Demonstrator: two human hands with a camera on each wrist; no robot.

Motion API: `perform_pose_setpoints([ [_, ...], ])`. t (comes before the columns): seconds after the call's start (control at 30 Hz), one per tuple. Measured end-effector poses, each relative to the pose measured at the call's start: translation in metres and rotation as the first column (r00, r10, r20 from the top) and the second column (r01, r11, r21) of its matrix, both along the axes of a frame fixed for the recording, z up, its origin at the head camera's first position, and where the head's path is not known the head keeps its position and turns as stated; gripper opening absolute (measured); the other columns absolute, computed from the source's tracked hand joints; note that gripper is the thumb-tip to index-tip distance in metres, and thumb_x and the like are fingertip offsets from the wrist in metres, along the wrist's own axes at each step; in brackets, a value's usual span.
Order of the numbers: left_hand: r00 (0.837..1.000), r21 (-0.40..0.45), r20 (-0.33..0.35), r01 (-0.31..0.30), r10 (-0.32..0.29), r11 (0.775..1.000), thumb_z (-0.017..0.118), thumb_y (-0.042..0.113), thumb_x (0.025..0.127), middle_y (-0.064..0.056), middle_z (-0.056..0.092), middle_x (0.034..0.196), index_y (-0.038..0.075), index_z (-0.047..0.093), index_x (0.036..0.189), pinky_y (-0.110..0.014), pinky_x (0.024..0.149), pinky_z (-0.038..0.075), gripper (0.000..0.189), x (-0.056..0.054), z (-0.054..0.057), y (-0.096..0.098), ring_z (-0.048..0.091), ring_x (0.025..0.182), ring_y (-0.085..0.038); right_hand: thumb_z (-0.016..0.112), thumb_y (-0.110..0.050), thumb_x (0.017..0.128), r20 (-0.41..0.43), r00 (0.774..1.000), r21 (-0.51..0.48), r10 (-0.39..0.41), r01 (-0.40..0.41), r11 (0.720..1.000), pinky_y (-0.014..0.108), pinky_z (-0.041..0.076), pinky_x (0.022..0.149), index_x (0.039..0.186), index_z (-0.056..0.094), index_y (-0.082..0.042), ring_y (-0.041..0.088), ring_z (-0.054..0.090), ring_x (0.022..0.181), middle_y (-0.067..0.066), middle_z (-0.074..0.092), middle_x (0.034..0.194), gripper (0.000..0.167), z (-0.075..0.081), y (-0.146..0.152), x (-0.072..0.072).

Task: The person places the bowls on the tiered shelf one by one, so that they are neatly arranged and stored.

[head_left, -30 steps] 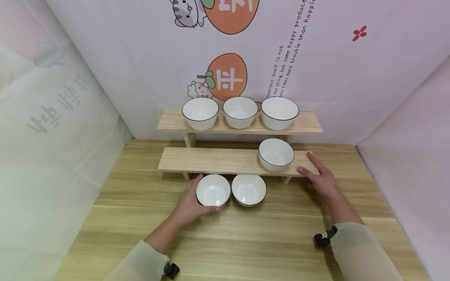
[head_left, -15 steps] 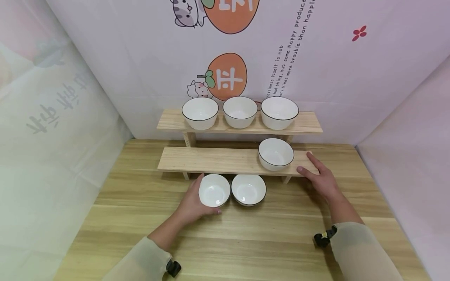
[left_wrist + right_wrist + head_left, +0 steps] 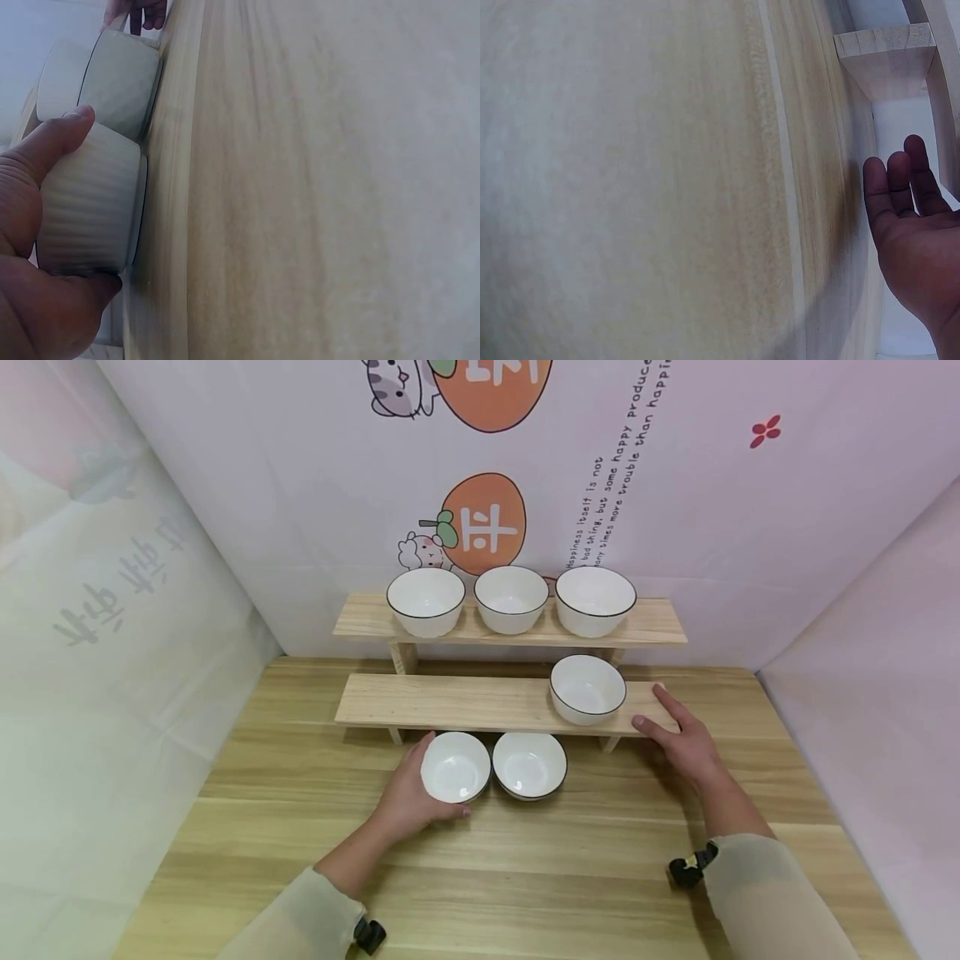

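In the head view my left hand curls round the left side of a white bowl with a dark rim, thumb at the near side and fingers at the far side. The left wrist view shows this bowl's ribbed wall between thumb and fingers, close above the wooden tabletop. Another white bowl stands right beside it. My right hand holds the right end of the lower wooden shelf, thumb and forefinger on top. Beneath the board, its other fingers show in the right wrist view.
On the lower shelf's right part stands one white bowl. The upper shelf carries three white bowls in a row, including the middle bowl. A printed cloth wall rises behind; the wooden table stretches in front.
My left hand has shifted slightly right and closed in on the left bowl's rim. The right hand and the bowls on the shelves have stayed put.
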State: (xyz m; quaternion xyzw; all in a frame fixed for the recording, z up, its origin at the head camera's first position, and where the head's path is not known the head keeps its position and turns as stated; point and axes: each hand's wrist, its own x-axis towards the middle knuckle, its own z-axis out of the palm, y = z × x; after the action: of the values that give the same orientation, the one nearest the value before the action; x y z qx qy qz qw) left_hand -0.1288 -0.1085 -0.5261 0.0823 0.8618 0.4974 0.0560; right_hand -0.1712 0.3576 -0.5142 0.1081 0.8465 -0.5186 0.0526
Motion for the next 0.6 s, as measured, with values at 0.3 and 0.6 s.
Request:
perform_pose_setpoints([
  [0.3,0.999,0.011,0.001,-0.044,0.044,0.999,0.107,0.029,0.05,-0.013,0.043,0.157,0.015,0.035,0.161,-0.057,0.11,0.042,0.133,0.0029,-0.0006,0.0,0.05,0.136,-0.037,0.072,-0.064,0.09,0.002,1.0,0.01,-0.002,0.002,1.0,0.066,0.014,0.121,0.166,0.015,-0.041,0.047,0.01,0.155,0.019,0.009,0.172,0.097,0.0013,-0.0004,0.0011],
  [0.6,0.999,0.035,-0.003,-0.051,0.051,0.998,0.107,0.027,0.05,-0.013,0.048,0.153,0.014,0.037,0.16,-0.055,0.109,0.043,0.131,0.0042,0.0064,-0.0031,0.053,0.133,-0.036,0.072,-0.064,0.09,0.004,1.0,0.009,-0.004,0.004,1.0,0.065,0.014,0.121,0.165,0.015,-0.042,0.046,0.01,0.155,0.019,0.008,0.172,0.096,0.002,-0.0011,0.0006],
])
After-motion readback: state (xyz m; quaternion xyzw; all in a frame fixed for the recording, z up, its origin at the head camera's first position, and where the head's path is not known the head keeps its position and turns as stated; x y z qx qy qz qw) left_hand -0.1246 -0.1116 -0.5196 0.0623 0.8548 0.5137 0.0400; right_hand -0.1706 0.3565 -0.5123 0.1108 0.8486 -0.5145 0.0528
